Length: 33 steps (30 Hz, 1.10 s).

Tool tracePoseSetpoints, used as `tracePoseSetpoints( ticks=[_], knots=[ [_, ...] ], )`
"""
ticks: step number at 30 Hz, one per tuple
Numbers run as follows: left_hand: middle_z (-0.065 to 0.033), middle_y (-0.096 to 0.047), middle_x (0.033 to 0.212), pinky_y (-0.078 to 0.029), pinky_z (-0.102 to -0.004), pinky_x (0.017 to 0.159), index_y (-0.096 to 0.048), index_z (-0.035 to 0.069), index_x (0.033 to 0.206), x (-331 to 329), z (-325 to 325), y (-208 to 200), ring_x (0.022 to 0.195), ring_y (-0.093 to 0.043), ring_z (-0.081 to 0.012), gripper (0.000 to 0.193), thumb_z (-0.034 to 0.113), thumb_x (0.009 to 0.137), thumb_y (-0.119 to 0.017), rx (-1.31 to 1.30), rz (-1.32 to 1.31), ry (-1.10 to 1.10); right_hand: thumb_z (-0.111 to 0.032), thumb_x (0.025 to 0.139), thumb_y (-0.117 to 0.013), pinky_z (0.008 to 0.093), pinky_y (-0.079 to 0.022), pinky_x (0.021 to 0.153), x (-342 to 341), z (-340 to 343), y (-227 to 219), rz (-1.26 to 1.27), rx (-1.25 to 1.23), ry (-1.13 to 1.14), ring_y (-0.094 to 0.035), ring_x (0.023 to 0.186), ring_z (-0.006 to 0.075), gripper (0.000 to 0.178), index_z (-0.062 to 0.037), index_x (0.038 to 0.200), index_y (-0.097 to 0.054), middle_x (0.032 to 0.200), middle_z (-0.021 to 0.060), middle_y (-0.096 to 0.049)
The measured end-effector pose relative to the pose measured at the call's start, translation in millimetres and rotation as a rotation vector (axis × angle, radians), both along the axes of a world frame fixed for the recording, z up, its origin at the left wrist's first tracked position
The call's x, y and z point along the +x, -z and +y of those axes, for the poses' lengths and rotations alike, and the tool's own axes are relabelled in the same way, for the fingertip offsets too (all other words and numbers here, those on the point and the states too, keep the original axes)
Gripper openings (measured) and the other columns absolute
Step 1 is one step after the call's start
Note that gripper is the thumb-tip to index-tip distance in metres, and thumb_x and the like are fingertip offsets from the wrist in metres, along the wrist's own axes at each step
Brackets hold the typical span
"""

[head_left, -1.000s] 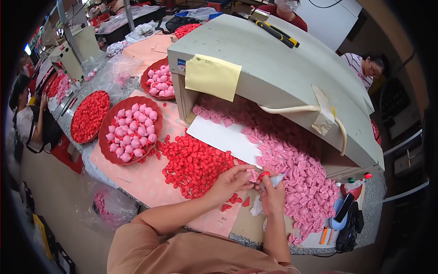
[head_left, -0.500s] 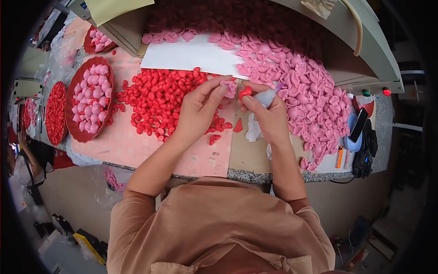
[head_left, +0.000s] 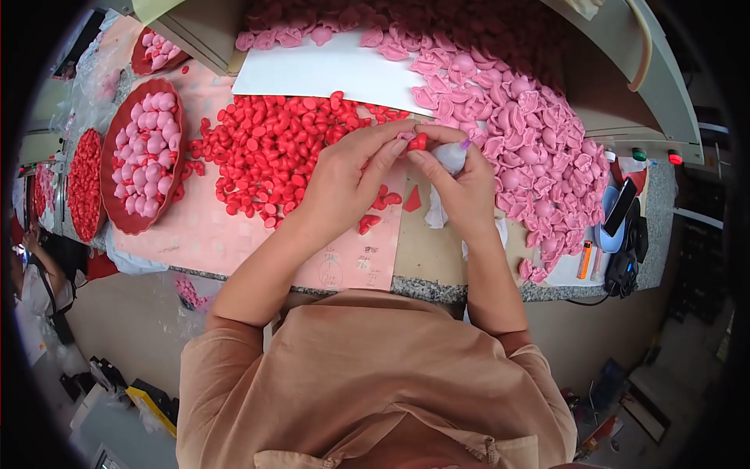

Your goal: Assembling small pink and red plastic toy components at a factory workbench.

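Note:
My left hand [head_left: 348, 168] is closed in a pinch on a small pink ruffled plastic piece [head_left: 405, 136], mostly covered by the fingers. Between my right thumb and fingertips is a glossy red plastic piece [head_left: 419, 141], right up against the pink one. My right hand [head_left: 469, 187] also cradles a small translucent squeeze bottle [head_left: 451, 159] with a purple tip. To the left of the hands spreads a heap of red pieces [head_left: 262, 148]. A larger heap of pink ruffled pieces [head_left: 539, 156] lies to the right.
At left, a red oval tray [head_left: 129, 221] holds joined pink-and-red pieces; another tray [head_left: 84, 187] holds red ones. A beige cabinet [head_left: 656, 117] overhangs the back. A phone [head_left: 619, 206], a blue dish [head_left: 612, 227] and an orange lighter [head_left: 584, 260] lie at right. White tissue [head_left: 436, 209] sits near my right hand.
My hands have come together, bringing the red piece from a gap beside the pink piece to meet it. The whole view has shifted slightly.

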State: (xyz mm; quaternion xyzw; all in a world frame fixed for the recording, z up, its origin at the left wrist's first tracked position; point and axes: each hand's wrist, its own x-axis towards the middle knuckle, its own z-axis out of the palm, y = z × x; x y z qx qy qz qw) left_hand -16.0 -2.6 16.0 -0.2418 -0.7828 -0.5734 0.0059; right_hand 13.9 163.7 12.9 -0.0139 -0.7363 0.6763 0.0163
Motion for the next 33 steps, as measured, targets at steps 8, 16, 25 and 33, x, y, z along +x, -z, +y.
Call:
tracePoseSetpoints(
  ticks=[8, 16, 25, 33],
  knots=[
    [-0.0172, -0.062, 0.098, -0.05, -0.033, 0.072, -0.057, 0.0, 0.109, -3, 3, -7, 0.085, -0.064, -0.0263, 0.024, 0.014, 0.093, -0.047, 0.033, -0.066, -0.015, -0.008, 0.086, -0.061, 0.0243, -0.049, 0.069, -2, -3, -3, -0.224, -0.262, -0.089, -0.06, 0.077, 0.0107, 0.027, 0.0017, 0.111, -0.055, 0.088, 0.0039, -0.062],
    [-0.0139, -0.062, 0.089, -0.052, -0.032, 0.065, -0.053, 0.002, 0.11, 2, 3, -7, 0.075, -0.065, -0.0232, 0.022, 0.016, 0.096, -0.042, 0.056, -0.161, 0.036, -0.011, 0.087, -0.06, 0.024, -0.049, 0.067, -2, -1, 5, -0.26, -0.399, -0.089, -0.06, 0.073, 0.0099, 0.025, 0.0011, 0.108, -0.056, 0.085, 0.0042, -0.063],
    [-0.0101, -0.062, 0.093, -0.051, -0.0259, 0.064, -0.052, 0.0, 0.115, 5, 2, -17, 0.075, -0.062, -0.0137, 0.025, 0.013, 0.096, -0.04, 0.133, -0.289, 0.101, -0.011, 0.086, -0.06, 0.0224, -0.049, 0.066, 5, -6, -11, -0.186, -0.293, -0.029, -0.06, 0.072, 0.0088, 0.025, 0.0011, 0.108, -0.056, 0.084, 0.004, -0.063],
    [-0.0068, -0.063, 0.097, -0.049, -0.0233, 0.068, -0.056, 0.001, 0.115, 5, -2, -20, 0.078, -0.06, -0.0097, 0.027, 0.015, 0.096, -0.042, 0.102, -0.287, 0.168, -0.01, 0.085, -0.062, 0.0222, -0.049, 0.062, 8, 4, -8, -0.225, -0.295, -0.169, -0.059, 0.071, 0.0083, 0.023, 0.001, 0.104, -0.056, 0.082, 0.0037, -0.062]
  ],
)
